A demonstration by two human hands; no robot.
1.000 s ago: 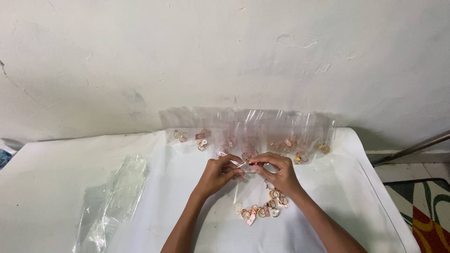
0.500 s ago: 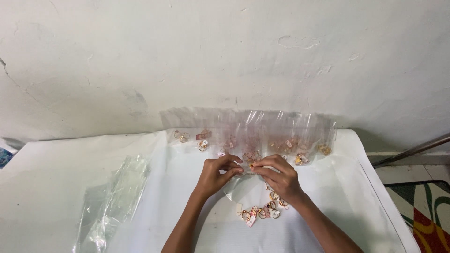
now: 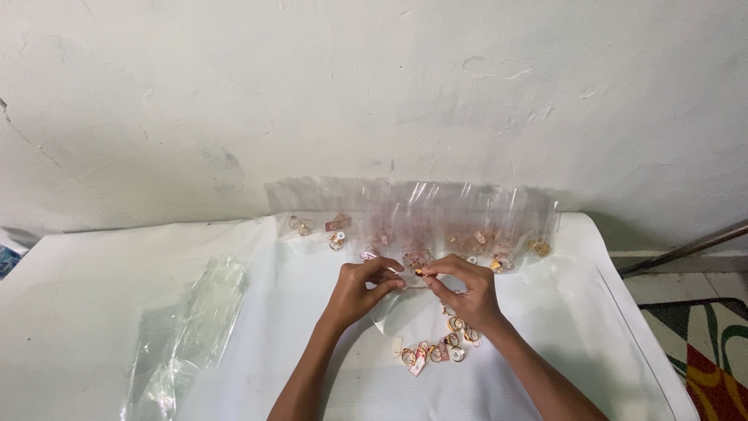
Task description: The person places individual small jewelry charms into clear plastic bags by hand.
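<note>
**Both hands pinched on one clear bag, mid-desk**

The desk [image 3: 117,312] is covered in white sheeting and butts against a rough white wall [image 3: 374,93]. A patterned rug [image 3: 713,351] lies on the floor at the right.

A row of clear bags [image 3: 436,214] holding gold rings leans on the wall. A loose cellophane pile [image 3: 191,335] lies at the left.

Your left hand [image 3: 360,290] and right hand [image 3: 466,288] each pinch the small clear bag [image 3: 405,300], grip closed on it. The right fingertips also pinch a gold ring at its mouth. Tagged gold rings [image 3: 440,347] lie just below your right hand.

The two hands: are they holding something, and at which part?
Both hold one clear plastic bag at its top edge: left hand on one side, right hand on the other, pinching a small gold piece.
</note>
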